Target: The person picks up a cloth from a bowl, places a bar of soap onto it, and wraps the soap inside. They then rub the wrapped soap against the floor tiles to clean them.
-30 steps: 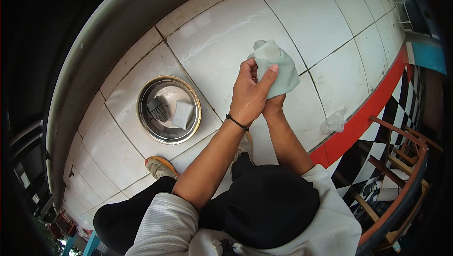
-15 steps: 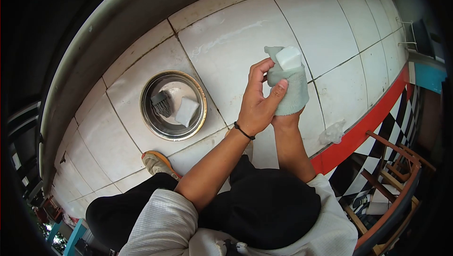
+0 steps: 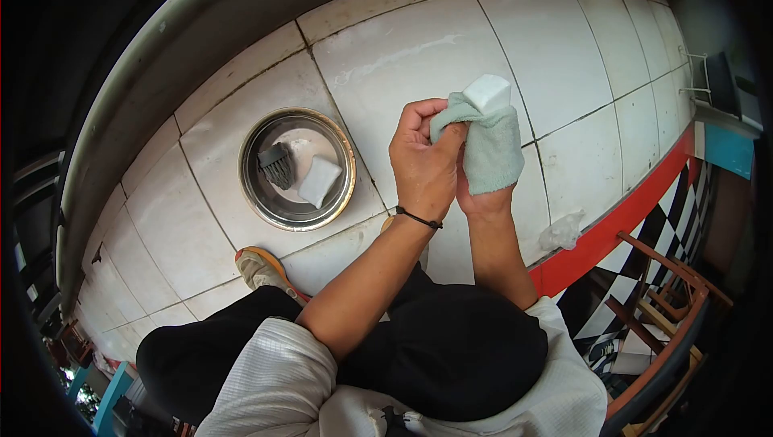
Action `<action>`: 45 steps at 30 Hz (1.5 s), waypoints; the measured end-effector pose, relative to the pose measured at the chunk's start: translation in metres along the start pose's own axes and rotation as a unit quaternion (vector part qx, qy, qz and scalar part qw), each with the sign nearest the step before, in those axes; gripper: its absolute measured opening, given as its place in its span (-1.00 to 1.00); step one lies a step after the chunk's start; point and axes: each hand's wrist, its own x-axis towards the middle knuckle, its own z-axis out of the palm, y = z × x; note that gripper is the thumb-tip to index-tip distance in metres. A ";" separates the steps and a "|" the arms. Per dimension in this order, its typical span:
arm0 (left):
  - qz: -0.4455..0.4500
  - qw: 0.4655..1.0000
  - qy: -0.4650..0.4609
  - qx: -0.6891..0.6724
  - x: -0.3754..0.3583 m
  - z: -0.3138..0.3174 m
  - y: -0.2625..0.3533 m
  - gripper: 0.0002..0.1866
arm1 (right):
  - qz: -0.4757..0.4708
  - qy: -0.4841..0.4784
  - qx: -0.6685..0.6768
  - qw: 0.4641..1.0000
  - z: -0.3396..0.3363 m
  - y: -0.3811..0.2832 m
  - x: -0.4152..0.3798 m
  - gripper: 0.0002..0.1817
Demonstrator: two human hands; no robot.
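A pale green cloth (image 3: 494, 151) is draped around a white block (image 3: 488, 93), whose upper part sticks out at the top. My left hand (image 3: 425, 151), with a black cord bracelet at the wrist, pinches the cloth's left edge between thumb and fingers. From below, my right hand (image 3: 485, 198) holds the cloth; its fingers are mostly hidden behind and under the fabric. To the left, a round metal bowl (image 3: 245, 183) stands on the tiles. Inside it lie a grey brush (image 3: 276, 166) with dark bristles and a white pad (image 3: 320, 182).
White tiles (image 3: 564, 59) form the surface under my hands. A crumpled clear plastic bag (image 3: 561, 232) lies near the red edge (image 3: 600, 252) on the right. Beyond that edge is a wooden chair (image 3: 676, 308) on a checkered floor. A dark raised rim (image 3: 145, 59) curves along the upper left.
My left hand has shifted slightly left and now pinches the cloth's edge, pulling it outward. The cloth has been drawn across below the white block, which has tilted a little.
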 end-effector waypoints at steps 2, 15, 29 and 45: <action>-0.049 0.998 0.034 0.025 -0.003 0.004 -0.001 -0.84 | -0.015 0.021 -0.087 0.996 0.004 0.000 -0.003 -0.67; -0.072 0.984 -0.135 -0.089 0.000 -0.001 -0.003 -0.61 | -0.132 0.014 -0.303 0.944 -0.004 0.008 -0.004 -0.59; -0.086 0.951 -0.149 -0.257 0.034 -0.006 -0.002 -0.57 | -0.140 -0.040 -0.311 0.939 0.002 -0.001 0.025 -0.52; -0.125 0.955 -0.111 -0.243 0.046 -0.035 0.012 -0.57 | 0.083 -0.047 -0.343 0.934 -0.018 -0.019 0.028 -0.71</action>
